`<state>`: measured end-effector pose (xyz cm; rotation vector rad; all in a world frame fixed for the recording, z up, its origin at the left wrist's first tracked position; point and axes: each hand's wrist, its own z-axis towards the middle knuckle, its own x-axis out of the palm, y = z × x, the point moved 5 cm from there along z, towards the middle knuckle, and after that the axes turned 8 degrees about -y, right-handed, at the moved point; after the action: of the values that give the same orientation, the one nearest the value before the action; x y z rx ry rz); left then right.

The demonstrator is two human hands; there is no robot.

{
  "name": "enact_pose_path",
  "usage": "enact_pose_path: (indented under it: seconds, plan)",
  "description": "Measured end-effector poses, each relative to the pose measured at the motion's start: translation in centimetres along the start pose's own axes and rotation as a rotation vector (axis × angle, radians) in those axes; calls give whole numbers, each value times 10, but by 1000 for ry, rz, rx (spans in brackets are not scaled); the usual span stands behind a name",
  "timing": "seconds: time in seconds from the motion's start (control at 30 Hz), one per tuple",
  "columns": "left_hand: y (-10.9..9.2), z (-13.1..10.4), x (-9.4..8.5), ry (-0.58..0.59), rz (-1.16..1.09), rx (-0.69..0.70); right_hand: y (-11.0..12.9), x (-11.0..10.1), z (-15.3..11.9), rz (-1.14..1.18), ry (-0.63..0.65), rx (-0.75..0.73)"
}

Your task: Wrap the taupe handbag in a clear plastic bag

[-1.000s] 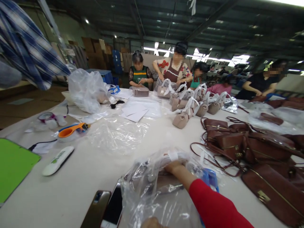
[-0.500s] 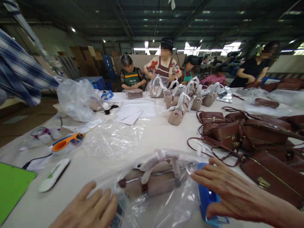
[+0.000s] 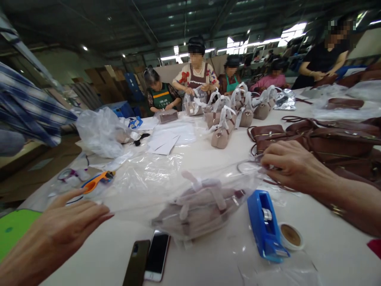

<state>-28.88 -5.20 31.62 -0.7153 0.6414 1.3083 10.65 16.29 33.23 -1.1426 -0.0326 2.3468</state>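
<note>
Tabletop, white, long, shared with several seated people at the far end who handle bagged goods of their own.

Main change: the clear plastic bag with the taupe handbag inside now lies stretched wide across the middle of the tabletop. Half a second ago both hands lay flat on it, close to the body; now they have spread out to its two ends. The bag looks drawn out flat along its length, the handbag lying on its side within, wrapped handles up.

Right hand: moved away to the bag's far right edge, fingers closed in a pinch on the plastic there, just in front of the pile of brown leather bags. Judged to be gripping the open mouth of the bag.

Left hand: moved out left, fingers extended and loosely spread, palm down, at the left end of the plastic. Holds nothing; whether the fingertips touch the film I cannot tell.

Blue tape dispenser: now uncovered, standing free just right of the handbag, a tape roll beside it.

Two phones lie near the front edge, below the bag. Orange-handled cutter off left, beyond the left hand.

Reading: handbag is in, bag being pulled smooth; mouth not yet sealed.
</note>
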Motion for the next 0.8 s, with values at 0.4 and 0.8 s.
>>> enact_pose_path:
  seconds: [0.4, 0.8]
  plan:
    - [-2, -52, 62, -81, -835, -934, -3, 74, -60, 1241, 98, 1021]
    - [-20, -39, 78, 47, -614, -819, -42, 124, 31, 1168, -356, 1100]
